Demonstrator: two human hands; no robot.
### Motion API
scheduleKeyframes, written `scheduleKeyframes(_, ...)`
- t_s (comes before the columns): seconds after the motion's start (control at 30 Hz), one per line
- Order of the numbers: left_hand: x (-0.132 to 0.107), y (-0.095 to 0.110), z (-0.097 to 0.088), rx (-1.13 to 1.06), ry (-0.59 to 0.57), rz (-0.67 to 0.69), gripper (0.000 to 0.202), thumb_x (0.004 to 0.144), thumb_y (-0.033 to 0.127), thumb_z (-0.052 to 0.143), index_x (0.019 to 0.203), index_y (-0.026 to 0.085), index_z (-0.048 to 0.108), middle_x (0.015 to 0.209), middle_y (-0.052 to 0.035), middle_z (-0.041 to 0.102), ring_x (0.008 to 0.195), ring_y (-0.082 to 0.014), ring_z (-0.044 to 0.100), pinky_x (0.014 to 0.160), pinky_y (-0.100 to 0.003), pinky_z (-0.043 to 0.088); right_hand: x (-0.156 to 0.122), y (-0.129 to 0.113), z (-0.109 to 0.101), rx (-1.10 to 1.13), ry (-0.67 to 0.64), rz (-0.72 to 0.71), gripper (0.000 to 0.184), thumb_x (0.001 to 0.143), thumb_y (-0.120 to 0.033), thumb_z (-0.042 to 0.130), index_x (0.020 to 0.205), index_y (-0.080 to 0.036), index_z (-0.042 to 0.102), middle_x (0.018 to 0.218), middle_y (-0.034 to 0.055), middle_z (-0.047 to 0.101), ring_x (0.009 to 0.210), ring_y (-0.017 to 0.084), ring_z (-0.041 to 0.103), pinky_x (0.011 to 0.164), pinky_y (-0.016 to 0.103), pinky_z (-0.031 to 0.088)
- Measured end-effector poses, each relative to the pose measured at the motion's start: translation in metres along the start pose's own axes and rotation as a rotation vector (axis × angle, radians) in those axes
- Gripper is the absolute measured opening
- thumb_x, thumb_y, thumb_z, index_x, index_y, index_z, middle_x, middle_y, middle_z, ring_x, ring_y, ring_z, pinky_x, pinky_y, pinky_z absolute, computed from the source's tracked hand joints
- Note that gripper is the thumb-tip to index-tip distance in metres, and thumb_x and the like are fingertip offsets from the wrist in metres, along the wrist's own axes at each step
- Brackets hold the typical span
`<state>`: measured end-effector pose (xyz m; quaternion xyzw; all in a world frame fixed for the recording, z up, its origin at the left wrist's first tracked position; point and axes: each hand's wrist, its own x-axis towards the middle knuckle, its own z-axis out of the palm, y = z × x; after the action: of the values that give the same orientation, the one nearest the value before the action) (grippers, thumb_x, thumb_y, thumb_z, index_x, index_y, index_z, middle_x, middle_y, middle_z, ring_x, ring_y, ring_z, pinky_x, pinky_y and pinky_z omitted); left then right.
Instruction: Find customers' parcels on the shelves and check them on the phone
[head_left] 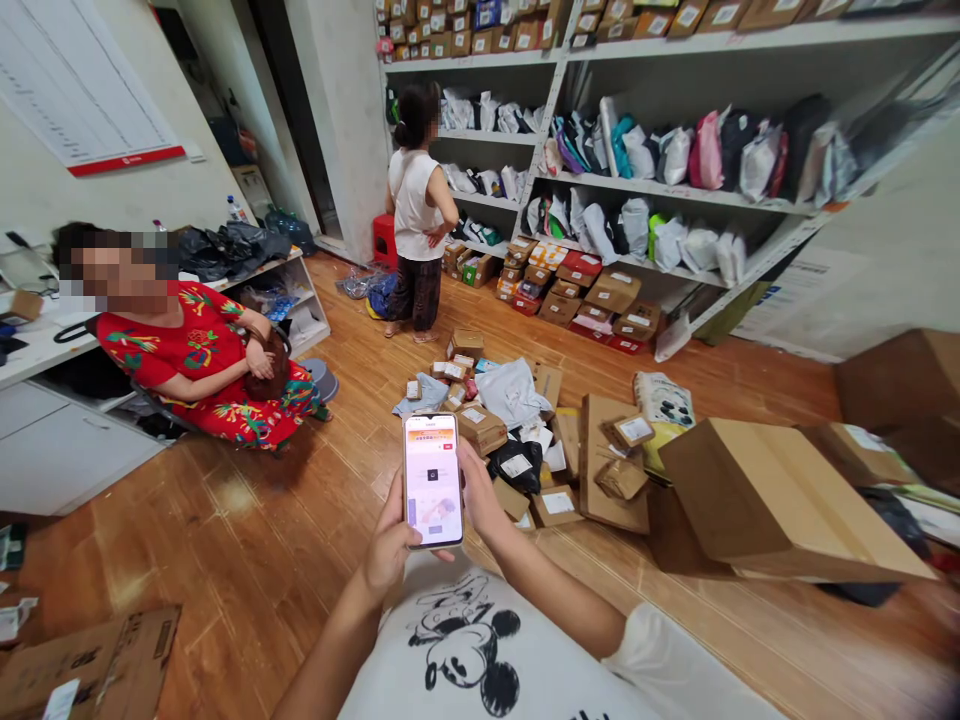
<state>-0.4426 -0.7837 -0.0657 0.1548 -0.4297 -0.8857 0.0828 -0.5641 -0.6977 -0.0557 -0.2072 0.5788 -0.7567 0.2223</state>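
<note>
Glass-fronted phone [433, 505]: likely light, stiff, slippery, fragile.
Left hand [390, 542]: I clasp it, thumb low.
Right hand [481, 492]: I grip right edge.
Best hold: sides.

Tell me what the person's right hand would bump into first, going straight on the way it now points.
The phone, most likely: the right hand points forward and left, and the phone's right edge is just ahead. Whether they touch is hard to tell.

Left grip [385, 548] curled, thumb [405, 537] inward, right grip [482, 492] opposite, bare forearms [559, 590] converging
</note>
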Motion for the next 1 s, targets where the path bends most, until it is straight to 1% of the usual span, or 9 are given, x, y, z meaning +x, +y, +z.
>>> scheduleKeyframes(0.1, 0.0, -0.001, -0.001, -0.011, -0.018, 0.006, 0.091, 0.057, 0.015, 0.055, 0.144, 0.029, 0.035, 0.124, -0.0069, 0.06, 0.085, -0.0258, 0.063, 0.054, -0.037, 0.06, -0.016, 0.005, -0.005, -0.142, 0.033, -0.265, 0.056, 0.094, -0.058, 0.041, 0.139, -0.024, 0.041, 0.137, 0.0113, 0.05, 0.122, 0.028, 0.05, 0.101, 0.045, 0.041)
scheduleKeyframes(0.2, 0.001, -0.002, -0.002, -0.017, -0.027, 0.002, 0.086, 0.057, 0.014, 0.055, 0.14, 0.028, 0.038, 0.123, -0.0072, 0.061, 0.083, -0.0245, 0.064, 0.054, -0.032, 0.059, -0.028, 0.01, -0.012, -0.33, -0.003, -0.44, 0.066, 0.094, -0.06, 0.037, 0.149, -0.026, 0.023, 0.151, 0.0131, 0.031, 0.135, 0.033, 0.036, 0.104, 0.052, 0.039)
scheduleKeyframes(0.37, 0.002, -0.003, -0.004, -0.033, 0.002, -0.001, 0.082, 0.058, 0.014, 0.056, 0.137, 0.027, 0.041, 0.126, -0.0067, 0.06, 0.09, -0.0265, 0.064, 0.054, -0.029, 0.058, -0.034, 0.008, -0.019, -0.504, -0.094, -0.582, 0.067, 0.095, -0.059, 0.032, 0.152, -0.025, 0.02, 0.152, 0.0138, 0.027, 0.139, 0.035, 0.028, 0.109, 0.058, 0.031)
scheduleKeyframes(0.53, 0.003, -0.003, -0.006, -0.036, 0.005, -0.022, 0.09, 0.058, 0.016, 0.057, 0.143, 0.028, 0.032, 0.131, -0.0082, 0.058, 0.1, -0.0315, 0.062, 0.055, -0.031, 0.059, -0.031, 0.006, -0.021, -0.589, -0.104, -0.645, 0.059, 0.095, -0.057, 0.031, 0.146, -0.029, 0.037, 0.151, 0.0115, 0.025, 0.136, 0.036, 0.032, 0.104, 0.057, 0.036)
scheduleKeyframes(0.67, 0.001, -0.003, -0.007, -0.03, 0.019, -0.016, 0.102, 0.059, 0.016, 0.056, 0.151, 0.032, 0.016, 0.131, -0.0085, 0.057, 0.094, -0.0292, 0.064, 0.054, -0.031, 0.059, -0.032, 0.008, -0.024, -0.641, -0.072, -0.639, 0.056, 0.095, -0.059, 0.03, 0.142, -0.032, 0.046, 0.152, 0.0091, 0.023, 0.136, 0.037, 0.031, 0.102, 0.057, 0.036)
scheduleKeyframes(0.77, -0.001, -0.001, -0.005, -0.034, -0.006, 0.009, 0.101, 0.061, 0.016, 0.054, 0.152, 0.032, 0.015, 0.129, -0.0093, 0.057, 0.09, -0.0286, 0.065, 0.054, -0.033, 0.059, -0.034, 0.01, -0.021, -0.568, -0.059, -0.62, 0.059, 0.095, -0.057, 0.033, 0.149, -0.033, 0.032, 0.154, 0.0093, 0.021, 0.138, 0.037, 0.029, 0.106, 0.057, 0.033)
scheduleKeyframes(0.87, -0.002, 0.001, -0.004, -0.022, -0.033, 0.017, 0.096, 0.062, 0.017, 0.053, 0.151, 0.029, 0.02, 0.124, -0.0104, 0.06, 0.086, -0.029, 0.064, 0.053, -0.037, 0.059, -0.034, 0.012, -0.015, -0.383, -0.051, -0.507, 0.066, 0.095, -0.054, 0.039, 0.152, -0.03, 0.017, 0.151, 0.0123, 0.03, 0.137, 0.034, 0.034, 0.106, 0.054, 0.035)
scheduleKeyframes(0.93, -0.002, 0.003, -0.005, -0.006, -0.024, 0.019, 0.095, 0.062, 0.018, 0.054, 0.151, 0.029, 0.022, 0.122, -0.01, 0.061, 0.083, -0.0279, 0.064, 0.054, -0.039, 0.06, -0.031, 0.012, -0.011, -0.247, -0.065, -0.372, 0.062, 0.095, -0.049, 0.043, 0.149, -0.027, 0.023, 0.145, 0.013, 0.041, 0.13, 0.031, 0.043, 0.103, 0.049, 0.039)
scheduleKeyframes(1.0, -0.002, 0.004, -0.007, 0.004, 0.002, 0.019, 0.098, 0.061, 0.018, 0.055, 0.151, 0.03, 0.02, 0.119, -0.0095, 0.061, 0.082, -0.0271, 0.063, 0.053, -0.039, 0.06, -0.026, 0.011, -0.008, -0.14, -0.097, -0.249, 0.052, 0.093, -0.045, 0.049, 0.139, -0.024, 0.038, 0.133, 0.0115, 0.053, 0.118, 0.027, 0.053, 0.098, 0.044, 0.043)
